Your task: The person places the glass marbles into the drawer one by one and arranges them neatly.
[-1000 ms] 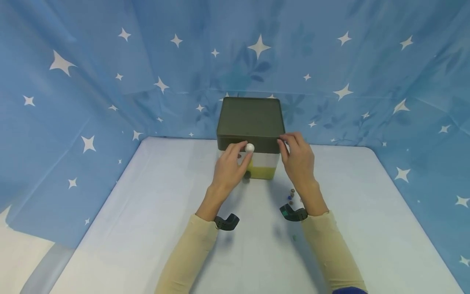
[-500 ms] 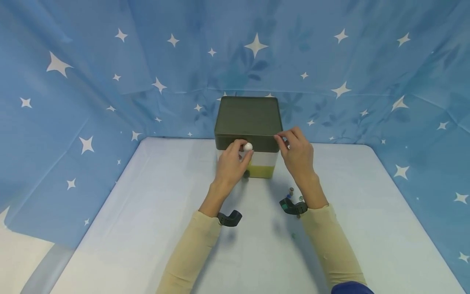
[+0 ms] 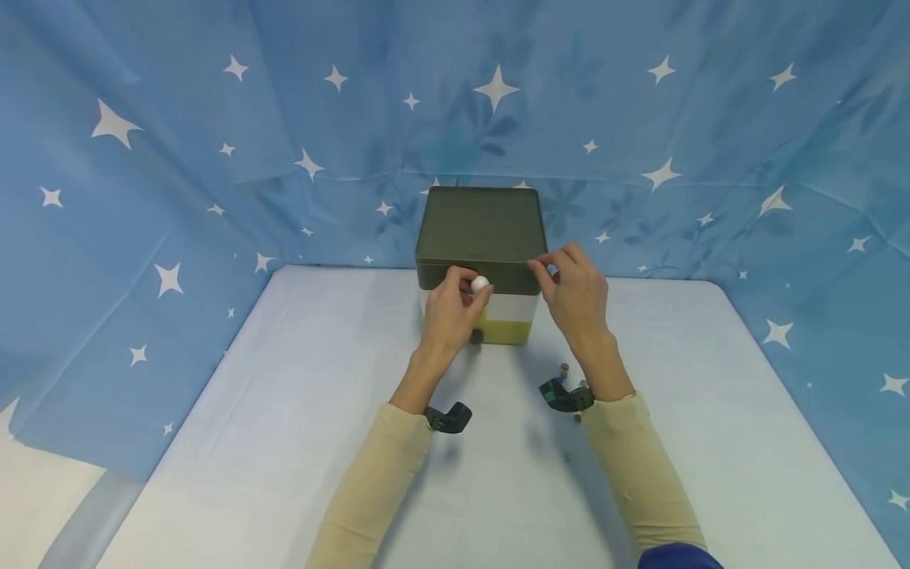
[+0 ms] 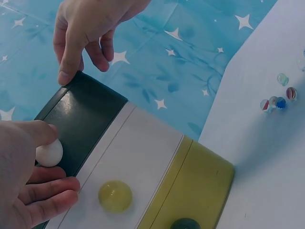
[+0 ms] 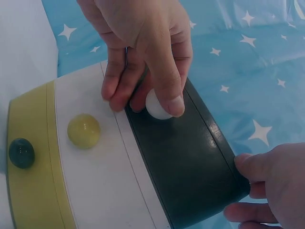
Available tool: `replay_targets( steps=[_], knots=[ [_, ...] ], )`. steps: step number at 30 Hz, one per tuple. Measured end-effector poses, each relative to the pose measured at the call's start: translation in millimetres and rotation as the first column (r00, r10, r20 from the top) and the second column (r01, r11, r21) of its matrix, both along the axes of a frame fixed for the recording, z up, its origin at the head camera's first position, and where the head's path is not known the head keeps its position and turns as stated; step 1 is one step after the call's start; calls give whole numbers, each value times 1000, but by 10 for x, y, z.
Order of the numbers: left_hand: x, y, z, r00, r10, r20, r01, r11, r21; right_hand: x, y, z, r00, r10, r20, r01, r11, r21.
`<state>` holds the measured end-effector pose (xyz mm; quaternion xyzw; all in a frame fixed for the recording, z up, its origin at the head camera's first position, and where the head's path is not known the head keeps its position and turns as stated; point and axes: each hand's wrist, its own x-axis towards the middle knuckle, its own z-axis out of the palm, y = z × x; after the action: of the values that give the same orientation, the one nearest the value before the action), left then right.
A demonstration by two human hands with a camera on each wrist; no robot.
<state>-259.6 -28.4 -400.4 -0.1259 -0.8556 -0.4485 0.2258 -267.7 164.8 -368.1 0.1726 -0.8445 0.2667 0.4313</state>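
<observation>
A small drawer box (image 3: 482,225) with a dark green top tier, a white middle tier and a yellow bottom tier stands at the back of the table. My left hand (image 3: 449,318) pinches the round white knob (image 4: 49,153) on the dark green front between thumb and fingers. At the box's upper right front corner, my right hand (image 3: 577,299) grips the edge with thumb and fingertips. On the white front sits a yellow knob (image 5: 84,130); the yellow front bears a dark green knob (image 5: 21,153). The left hand partly hides the fronts in the head view.
Several glass marbles (image 4: 281,102) lie on the white table (image 3: 320,395) right of the box, partly hidden by the right wrist in the head view. A blue star-patterned curtain (image 3: 341,126) hangs behind and at both sides.
The left fingers have drawn closer around the white knob and the left wrist has shifted slightly right. My right fingertips have edged left onto the box's corner. The box shows no opening.
</observation>
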Motion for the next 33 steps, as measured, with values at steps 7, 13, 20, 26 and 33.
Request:
replay_targets(
  steps=[7,13,20,26,33],
  knots=[
    [-16,29,26,999,-29,22,28,999,45,19,27,62,999,-15,43,14,1000,1],
    [-6,19,18,999,-8,36,6,998,55,29,14,90,995,-21,98,20,1000,10],
    [25,12,10,999,-4,54,1,999,51,46,4,97,994,-31,103,29,999,24],
    [61,21,18,998,-4,61,0,998,57,56,16,116,994,-25,106,22,999,30],
    [106,13,24,998,-7,59,4,999,53,49,23,147,995,-14,102,10,999,43]
  ],
)
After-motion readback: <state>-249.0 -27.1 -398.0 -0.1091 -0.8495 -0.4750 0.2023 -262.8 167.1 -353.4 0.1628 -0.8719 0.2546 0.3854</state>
